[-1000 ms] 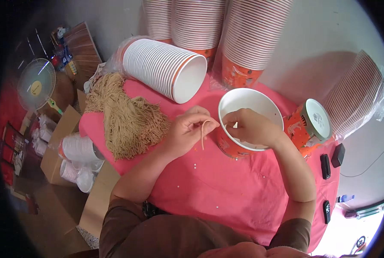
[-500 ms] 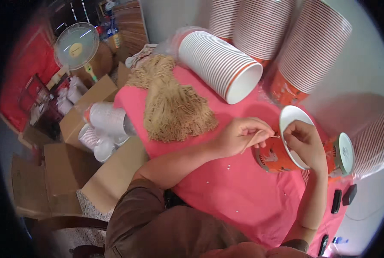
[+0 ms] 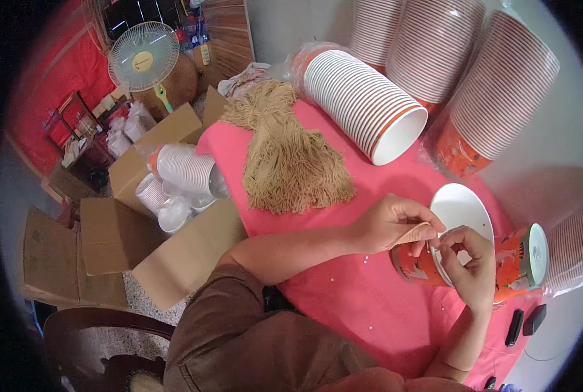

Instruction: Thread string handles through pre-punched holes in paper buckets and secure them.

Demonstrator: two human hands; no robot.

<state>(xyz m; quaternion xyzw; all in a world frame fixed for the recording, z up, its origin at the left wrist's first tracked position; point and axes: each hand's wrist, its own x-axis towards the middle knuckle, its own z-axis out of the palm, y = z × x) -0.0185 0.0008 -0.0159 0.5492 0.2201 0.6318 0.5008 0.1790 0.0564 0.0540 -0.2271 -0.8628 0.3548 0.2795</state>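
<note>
My left hand [image 3: 397, 225] is closed, pinching a short tan cord [image 3: 411, 236] that hangs over its fingers. Right beside it, at the near rim of an orange paper bucket [image 3: 423, 266] with a white inside, my right hand [image 3: 471, 264] is closed too. Its thumb and forefinger nearly meet my left fingertips; whatever they pinch is too small to make out. A heap of tan cords [image 3: 296, 171] lies on the pink cloth [image 3: 330, 307], left of the bucket. Tiny white beads [image 3: 365, 260] are scattered on the cloth near my left forearm.
A nested stack of white buckets [image 3: 363, 101] lies behind, with tall stacks [image 3: 507, 85] against the wall. Another orange bucket [image 3: 513, 261] stands to the right, near black objects [image 3: 515, 328]. Open cartons [image 3: 118, 235] and a fan [image 3: 144, 59] are at left.
My right hand has come out from over the bucket's opening to my left fingertips. The whole view has shifted, with the scene sliding right.
</note>
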